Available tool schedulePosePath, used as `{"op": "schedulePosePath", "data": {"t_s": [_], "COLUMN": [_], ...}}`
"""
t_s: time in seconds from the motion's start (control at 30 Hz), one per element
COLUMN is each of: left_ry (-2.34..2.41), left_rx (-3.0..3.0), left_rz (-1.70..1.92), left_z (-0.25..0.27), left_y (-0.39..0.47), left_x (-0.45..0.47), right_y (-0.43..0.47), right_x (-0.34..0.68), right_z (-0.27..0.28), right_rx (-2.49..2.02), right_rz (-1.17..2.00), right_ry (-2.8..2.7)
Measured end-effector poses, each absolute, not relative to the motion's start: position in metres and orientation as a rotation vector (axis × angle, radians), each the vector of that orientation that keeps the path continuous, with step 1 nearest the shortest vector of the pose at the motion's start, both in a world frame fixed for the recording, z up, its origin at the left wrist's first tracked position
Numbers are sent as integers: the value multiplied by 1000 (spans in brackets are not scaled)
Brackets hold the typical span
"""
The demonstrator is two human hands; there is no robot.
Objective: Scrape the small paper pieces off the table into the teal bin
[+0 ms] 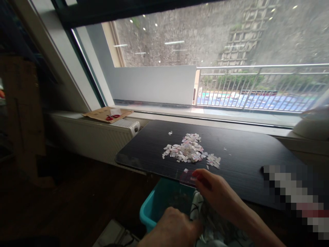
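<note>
A heap of small white paper scraps (187, 149) lies on the dark table (241, 151), with a few bits scattered around it. My right hand (213, 187) pinches a thin, see-through pinkish plastic piece (186, 179) at the table's front edge, just below the heap. One white scrap lies by the plastic piece. Under that edge stands a teal bin (151, 202), its inside dim. My left hand (174, 226) is closed at the bin's near rim; its fingertips are hidden. Patterned cloth (196, 206) shows between my hands.
A radiator (102, 137) at the left carries brown paper (100, 114) and red-handled scissors (113, 117). A window with a railing (259, 89) outside runs behind the table. Cardboard (23, 113) stands far left. A pixelated item (290, 192) lies at the table's right.
</note>
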State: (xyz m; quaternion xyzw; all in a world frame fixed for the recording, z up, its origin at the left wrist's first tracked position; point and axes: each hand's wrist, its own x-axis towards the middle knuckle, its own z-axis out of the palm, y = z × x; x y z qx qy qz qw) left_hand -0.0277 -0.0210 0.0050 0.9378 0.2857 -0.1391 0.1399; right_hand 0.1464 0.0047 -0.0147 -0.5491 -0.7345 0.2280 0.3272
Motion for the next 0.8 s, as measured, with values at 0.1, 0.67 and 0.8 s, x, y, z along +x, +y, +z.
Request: {"op": "schedulePosePath", "data": {"t_s": [0.1, 0.67, 0.8], "left_ry": [869, 1279, 1228], "left_rx": [2676, 2316, 2260], "left_rz": [-414, 28, -80], "left_z": [-3, -1, 3], "left_y": [-19, -24, -20], "left_x": [-35, -94, -88], "right_y": [12, 10, 8], "right_x": [152, 178, 174], "right_z": [-13, -10, -12], "right_rx": [-1454, -1528, -1505], "right_rz": [551, 637, 638], "right_ry": [-1867, -1936, -1916]}}
